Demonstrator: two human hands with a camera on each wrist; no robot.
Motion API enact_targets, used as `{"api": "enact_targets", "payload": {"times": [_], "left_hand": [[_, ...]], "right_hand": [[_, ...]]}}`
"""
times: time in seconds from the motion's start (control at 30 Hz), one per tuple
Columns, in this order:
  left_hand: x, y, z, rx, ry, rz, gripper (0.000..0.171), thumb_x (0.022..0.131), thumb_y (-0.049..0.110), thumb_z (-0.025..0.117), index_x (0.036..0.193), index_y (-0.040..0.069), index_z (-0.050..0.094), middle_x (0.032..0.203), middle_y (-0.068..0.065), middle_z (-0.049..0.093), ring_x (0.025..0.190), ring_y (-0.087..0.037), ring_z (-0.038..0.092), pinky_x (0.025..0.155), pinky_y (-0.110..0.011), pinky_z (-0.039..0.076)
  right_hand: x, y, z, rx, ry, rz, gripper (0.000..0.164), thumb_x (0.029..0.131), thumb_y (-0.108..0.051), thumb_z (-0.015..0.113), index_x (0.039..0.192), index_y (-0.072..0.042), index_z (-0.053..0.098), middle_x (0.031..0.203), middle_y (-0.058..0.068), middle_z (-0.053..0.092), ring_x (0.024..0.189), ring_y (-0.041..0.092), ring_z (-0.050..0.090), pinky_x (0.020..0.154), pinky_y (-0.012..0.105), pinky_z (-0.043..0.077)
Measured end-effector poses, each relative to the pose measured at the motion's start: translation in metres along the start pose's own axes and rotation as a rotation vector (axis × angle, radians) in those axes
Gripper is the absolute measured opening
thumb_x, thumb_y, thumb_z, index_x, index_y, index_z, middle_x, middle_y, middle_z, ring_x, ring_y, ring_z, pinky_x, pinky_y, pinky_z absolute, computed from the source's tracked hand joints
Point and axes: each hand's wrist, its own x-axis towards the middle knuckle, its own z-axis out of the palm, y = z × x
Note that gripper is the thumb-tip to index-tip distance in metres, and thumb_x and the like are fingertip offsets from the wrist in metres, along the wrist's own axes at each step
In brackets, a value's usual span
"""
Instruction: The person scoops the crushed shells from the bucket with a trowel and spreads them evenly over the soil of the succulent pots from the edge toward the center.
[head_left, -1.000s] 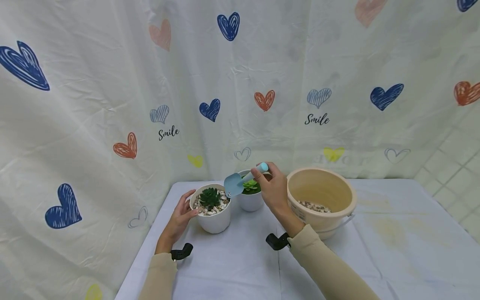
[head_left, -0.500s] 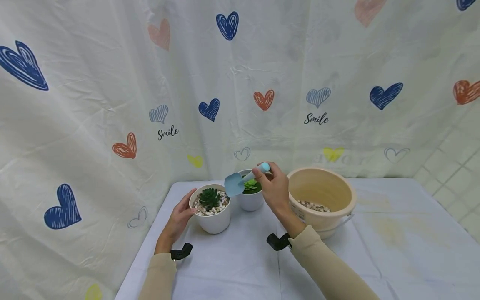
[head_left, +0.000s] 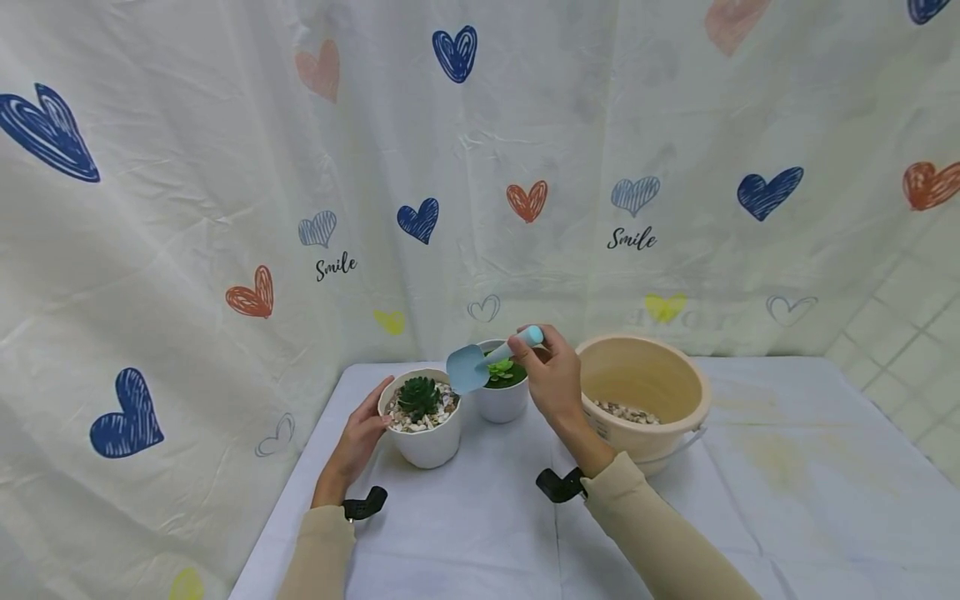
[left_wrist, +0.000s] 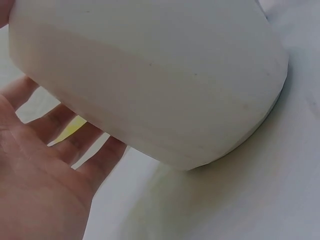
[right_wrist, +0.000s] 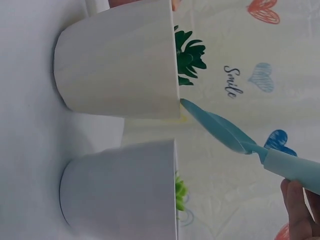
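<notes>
A white flowerpot (head_left: 427,446) stands on the table, holding a dark green succulent (head_left: 418,397) among pale pebbles (head_left: 408,421). My left hand (head_left: 358,442) holds it from the left, thumb near the rim and fingers spread along its side. In my right hand (head_left: 553,379) I grip the handle of a light blue trowel (head_left: 467,369). The trowel slants down to the left, its blade tip at the right edge of that pot's rim. Behind the trowel is a second white flowerpot (head_left: 501,406) with a bright green succulent (head_left: 501,371), partly covered by trowel and hand.
A beige bucket (head_left: 686,392) with pebbles (head_left: 628,412) at its bottom stands right of my right hand. A white cloth covers the table (head_left: 480,533). Behind it hangs a white curtain (head_left: 465,142) printed with hearts.
My right hand has shifted very slightly to the right, and the trowel's handle with it. The left thumb has drawn back a little at the rim. Pots and bucket stay in place.
</notes>
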Motion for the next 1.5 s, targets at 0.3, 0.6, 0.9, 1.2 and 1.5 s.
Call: {"api": "enact_targets", "payload": {"times": [0.3, 0.6, 0.9, 1.2, 1.5], "left_hand": [[0.003, 0.000, 0.005, -0.008, 0.016, 0.008, 0.071, 0.097, 0.007, 0.043, 0.164, 0.019, 0.024, 0.174, -0.005, 0.012, 0.160, -0.025, 0.008, 0.125, -0.055, 0.009], [0.004, 0.000, 0.007, 0.011, 0.020, 0.037, 0.068, 0.098, 0.008, 0.039, 0.164, 0.013, 0.023, 0.173, -0.012, 0.011, 0.160, -0.030, 0.005, 0.125, -0.061, 0.005], [0.007, 0.038, 0.038, 0.254, 0.321, 0.232, 0.045, 0.104, 0.015, 0.052, 0.148, 0.007, 0.048, 0.151, -0.018, 0.050, 0.144, -0.032, 0.043, 0.119, -0.051, 0.031], [0.001, 0.081, 0.120, 0.468, 0.456, 0.668, 0.024, 0.092, 0.009, 0.069, 0.116, 0.009, 0.069, 0.110, -0.010, 0.072, 0.108, -0.022, 0.066, 0.101, -0.032, 0.049], [0.023, 0.057, 0.221, 0.408, 0.061, 0.496, 0.027, 0.097, 0.020, 0.067, 0.124, 0.018, 0.065, 0.113, -0.002, 0.072, 0.101, -0.015, 0.070, 0.091, -0.033, 0.058]], "right_hand": [[0.002, 0.011, -0.002, -0.002, -0.012, -0.018, 0.025, 0.098, -0.008, 0.067, 0.119, 0.006, 0.063, 0.112, 0.025, 0.067, 0.106, 0.039, 0.072, 0.086, 0.026, 0.060], [0.011, 0.029, -0.028, 0.048, 0.087, -0.018, 0.031, 0.097, -0.022, 0.071, 0.116, 0.001, 0.065, 0.103, 0.007, 0.067, 0.089, 0.019, 0.076, 0.082, 0.027, 0.061], [0.009, 0.015, -0.099, 0.227, 0.260, 0.027, 0.025, 0.097, -0.022, 0.070, 0.108, 0.000, 0.066, 0.091, 0.002, 0.069, 0.072, 0.011, 0.073, 0.074, 0.025, 0.061], [0.005, 0.008, -0.181, 0.404, 0.475, 0.007, 0.022, 0.089, -0.012, 0.078, 0.095, 0.005, 0.066, 0.087, 0.009, 0.069, 0.068, 0.017, 0.075, 0.064, 0.028, 0.061], [0.008, 0.029, -0.210, -0.091, 0.271, 0.205, 0.026, 0.098, -0.026, 0.069, 0.112, -0.004, 0.065, 0.099, -0.004, 0.063, 0.080, -0.002, 0.071, 0.074, 0.015, 0.058]]}}
